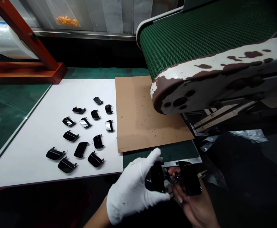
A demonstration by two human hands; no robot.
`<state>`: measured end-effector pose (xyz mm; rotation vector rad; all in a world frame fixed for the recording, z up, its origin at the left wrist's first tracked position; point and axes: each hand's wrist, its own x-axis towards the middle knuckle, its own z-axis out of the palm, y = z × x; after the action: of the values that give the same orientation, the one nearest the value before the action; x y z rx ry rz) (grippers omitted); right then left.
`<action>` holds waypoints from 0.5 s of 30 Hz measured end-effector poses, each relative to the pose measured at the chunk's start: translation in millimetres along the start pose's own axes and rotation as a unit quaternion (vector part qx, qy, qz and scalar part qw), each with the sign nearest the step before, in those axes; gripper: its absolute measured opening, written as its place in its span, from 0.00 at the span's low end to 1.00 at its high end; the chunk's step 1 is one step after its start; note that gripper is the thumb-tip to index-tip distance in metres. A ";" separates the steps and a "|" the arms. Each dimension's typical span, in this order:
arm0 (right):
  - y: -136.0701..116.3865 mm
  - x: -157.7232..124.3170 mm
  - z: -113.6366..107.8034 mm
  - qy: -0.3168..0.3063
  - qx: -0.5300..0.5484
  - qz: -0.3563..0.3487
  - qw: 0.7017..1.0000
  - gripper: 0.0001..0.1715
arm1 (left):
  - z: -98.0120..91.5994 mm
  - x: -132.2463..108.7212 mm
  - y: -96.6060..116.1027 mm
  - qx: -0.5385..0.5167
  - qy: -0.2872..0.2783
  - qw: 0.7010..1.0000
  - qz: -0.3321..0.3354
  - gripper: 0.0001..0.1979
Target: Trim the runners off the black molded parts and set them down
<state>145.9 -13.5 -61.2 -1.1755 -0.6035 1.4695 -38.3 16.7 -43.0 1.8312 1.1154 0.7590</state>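
Observation:
My left hand (131,186), in a white glove, is closed on a glossy black plastic part (157,177) between thumb and fingers. A curved black runner (172,178) lies between this part and a second glossy black part (191,180), and seems to join them. My right hand (195,205), bare, is closed around the runner and second part from behind and below. Its fingers are partly hidden; a thin pale piece sticks out beside it, too little seen to name. Both hands are just in front of the table's edge.
Several loose black parts (70,136) lie on a white sheet (41,126). Small dark scraps dot a brown cardboard sheet (133,110). A green conveyor belt (200,34) overhangs it at right. An orange stand (46,50) with a clear film roll (8,41) stands back left.

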 end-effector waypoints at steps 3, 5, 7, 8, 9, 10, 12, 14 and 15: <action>1.0 -0.8 -2.0 -0.005 -0.017 -0.008 1.000 0.17 | -5.0 3.9 3.3 0.076 -0.029 0.996 0.037 0.50; -0.7 -1.2 -1.1 -0.014 -0.032 -0.007 0.999 0.19 | -7.8 8.0 7.1 0.125 -0.056 0.989 0.062 0.49; -3.2 -1.3 -0.5 -0.030 -0.049 -0.005 0.998 0.22 | -10.7 12.7 12.9 0.169 -0.090 0.979 0.070 0.47; -4.4 -1.3 -1.0 -0.038 -0.058 -0.007 0.998 0.22 | -12.2 14.9 16.3 0.184 -0.106 0.975 0.067 0.46; -5.4 -1.3 -1.9 -0.045 -0.066 -0.009 0.997 0.22 | -13.5 16.7 19.6 0.193 -0.118 0.972 0.064 0.44; -6.3 -1.4 -3.3 -0.049 -0.077 -0.012 0.996 0.22 | -14.4 18.0 22.5 0.196 -0.128 0.970 0.062 0.42; -7.9 -2.2 -6.0 -0.058 -0.094 -0.005 0.994 0.22 | -14.7 18.3 25.7 0.189 -0.139 0.970 0.060 0.40; -10.0 -3.7 -6.7 -0.058 -0.097 0.007 0.994 0.21 | -12.2 14.7 24.7 0.167 -0.133 0.975 0.063 0.40; -11.2 -4.6 -6.1 -0.051 -0.088 0.014 0.995 0.20 | -9.9 11.7 22.7 0.144 -0.123 0.979 0.070 0.42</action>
<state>155.8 -16.2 -52.3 -1.2551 -0.8031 1.5315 -32.5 25.0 -17.5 2.1976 0.9812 0.4472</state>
